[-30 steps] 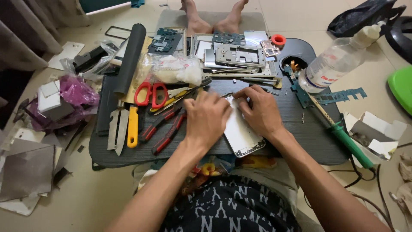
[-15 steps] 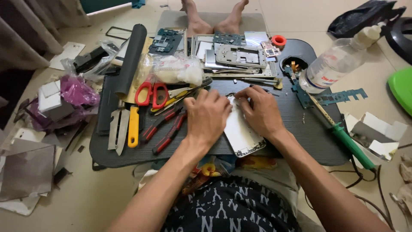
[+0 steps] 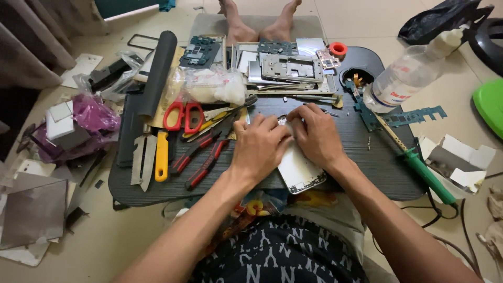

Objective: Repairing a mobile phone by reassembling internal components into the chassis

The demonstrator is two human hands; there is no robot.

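From my remote view: red-handled scissors and pliers lie idle at left; my left hand and right hand press, fingers curled, on a white phone back panel mid-bench (stripped parts suggest disassembly well underway).

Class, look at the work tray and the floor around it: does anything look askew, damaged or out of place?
Yes. The clear plastic bottle lies tipped on its side at the tray's right edge. Torn packaging and grey sheets litter the floor.
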